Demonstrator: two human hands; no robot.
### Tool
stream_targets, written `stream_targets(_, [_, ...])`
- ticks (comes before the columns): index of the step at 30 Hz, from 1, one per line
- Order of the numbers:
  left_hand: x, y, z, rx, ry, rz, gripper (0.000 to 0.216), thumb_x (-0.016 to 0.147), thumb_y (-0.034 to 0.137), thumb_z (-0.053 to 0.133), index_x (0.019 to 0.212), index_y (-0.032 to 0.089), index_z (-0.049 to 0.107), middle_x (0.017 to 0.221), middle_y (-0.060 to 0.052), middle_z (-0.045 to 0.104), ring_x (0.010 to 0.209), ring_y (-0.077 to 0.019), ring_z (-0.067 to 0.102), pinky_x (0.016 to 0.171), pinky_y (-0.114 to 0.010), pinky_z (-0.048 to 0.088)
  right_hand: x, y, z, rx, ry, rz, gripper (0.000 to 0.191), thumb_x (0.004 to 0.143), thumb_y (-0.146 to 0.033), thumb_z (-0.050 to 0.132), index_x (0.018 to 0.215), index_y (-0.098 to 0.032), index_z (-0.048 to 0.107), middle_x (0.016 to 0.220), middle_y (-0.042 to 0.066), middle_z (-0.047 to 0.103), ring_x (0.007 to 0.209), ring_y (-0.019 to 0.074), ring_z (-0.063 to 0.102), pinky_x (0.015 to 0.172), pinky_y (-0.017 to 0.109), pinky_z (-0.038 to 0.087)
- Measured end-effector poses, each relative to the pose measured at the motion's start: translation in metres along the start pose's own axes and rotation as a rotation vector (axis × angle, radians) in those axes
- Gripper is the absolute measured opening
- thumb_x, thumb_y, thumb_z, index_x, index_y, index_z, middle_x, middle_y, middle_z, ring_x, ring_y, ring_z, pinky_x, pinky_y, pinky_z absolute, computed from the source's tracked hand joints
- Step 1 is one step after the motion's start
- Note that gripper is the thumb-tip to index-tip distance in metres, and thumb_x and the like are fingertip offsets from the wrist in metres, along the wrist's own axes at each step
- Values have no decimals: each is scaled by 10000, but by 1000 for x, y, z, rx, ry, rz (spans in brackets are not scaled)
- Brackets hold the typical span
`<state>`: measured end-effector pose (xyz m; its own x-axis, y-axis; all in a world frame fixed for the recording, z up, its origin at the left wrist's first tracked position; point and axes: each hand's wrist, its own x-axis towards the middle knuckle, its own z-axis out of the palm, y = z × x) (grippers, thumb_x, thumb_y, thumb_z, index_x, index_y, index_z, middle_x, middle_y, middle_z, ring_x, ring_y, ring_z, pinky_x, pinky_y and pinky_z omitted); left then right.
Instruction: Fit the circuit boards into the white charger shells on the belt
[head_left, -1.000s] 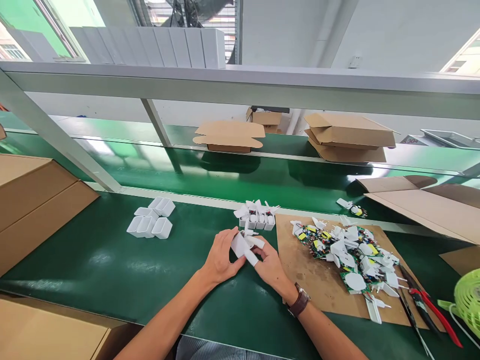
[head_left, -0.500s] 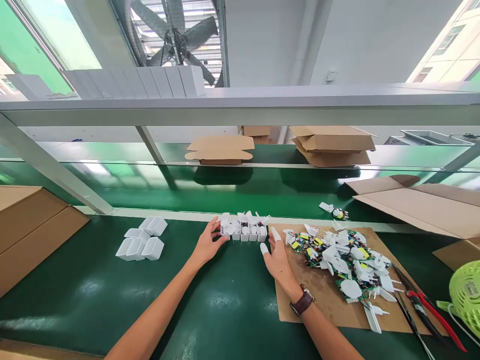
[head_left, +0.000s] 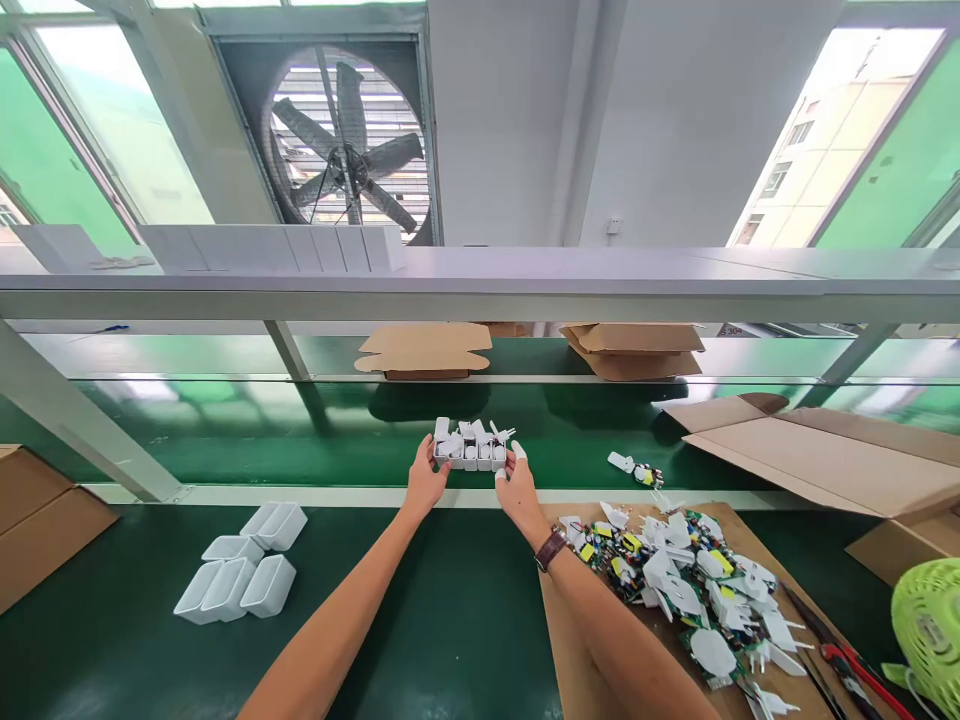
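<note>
The left hand [head_left: 426, 485] grips the left end of a row of white plastic cases [head_left: 471, 460], fingers at the far corner and thumb along the near side. The right hand [head_left: 519, 498] has its thumb and index finger, both in white finger cots [head_left: 519, 451], against the right end. The row thus sits between the 2 hands, upright, pressed from its 2 ends, each hand open only as far as the cases need. White lids and small parts poke out of the tops; there seem to be 4 or 5 cases, though the parts and fingers hide some edges.

The row is over the green conveyor belt [head_left: 225, 440], just past the bench's pale edge strip [head_left: 315, 497]. On the belt to the right lies 1 loose circuit board [head_left: 646, 477]. Nearer, right of the right wrist with its watch [head_left: 551, 550], a heap of circuit boards [head_left: 675, 570] covers much of a brown cardboard sheet [head_left: 559, 640], with red-handled pliers [head_left: 862, 672] at its right edge and a lime-green fan [head_left: 930, 630] beyond. On the bench's left side stand 6 white cases [head_left: 268, 588], clustered well apart from the hands.
</note>
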<state>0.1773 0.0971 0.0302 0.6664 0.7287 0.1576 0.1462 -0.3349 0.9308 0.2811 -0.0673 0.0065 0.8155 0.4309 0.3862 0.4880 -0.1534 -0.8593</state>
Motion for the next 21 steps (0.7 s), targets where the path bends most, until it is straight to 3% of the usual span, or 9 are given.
stream_targets(5, [12, -2, 6, 100, 25, -26, 700, 860, 137, 652, 1510, 162, 394, 1469, -206, 586, 1358, -313, 592, 1081, -448, 532, 18, 6, 14, -28, -27, -63, 681, 777, -170, 535, 1452, -125, 464, 1240, 190, 700, 1152, 283, 708, 947, 461, 598])
stream_targets(9, [8, 2, -15, 253, 31, -13, 675, 819, 166, 691, 1457, 160, 472, 1427, -189, 625, 1322, -309, 617, 1055, -419, 530, 5, 9, 15, -25, -76, -127, 627, 816, -243, 563, 1433, -176, 476, 1194, 152, 709, 1115, 282, 718, 913, 473, 614])
stream_targets(12, [8, 13, -56, 432, 51, -24, 602, 795, 247, 732, 1367, 171, 562, 1446, -184, 609, 1405, -339, 525, 1118, -460, 451, -6, 6, 4, -40, -135, -151, 564, 862, -308, 571, 1407, -179, 497, 1220, 180, 690, 1133, 314, 706, 912, 527, 611])
stream_targets(16, [1, 31, -130, 694, 73, -120, 509, 737, 379, 768, 1200, 203, 650, 1380, -192, 643, 1448, -414, 423, 1150, -589, 328, -16, -7, -23, -105, -217, -168, 529, 908, -352, 561, 1400, -162, 512, 1304, 213, 645, 1227, 334, 655, 998, 571, 558])
stream_targets(21, [-17, 42, -204, 966, 19, -317, 433, 589, 493, 809, 835, 169, 661, 1126, -225, 702, 1239, -546, 551, 999, -715, 363, -35, -33, -61, -257, -341, -182, 532, 920, -401, 590, 1392, -157, 551, 1408, 205, 594, 1316, 324, 593, 1080, 522, 507])
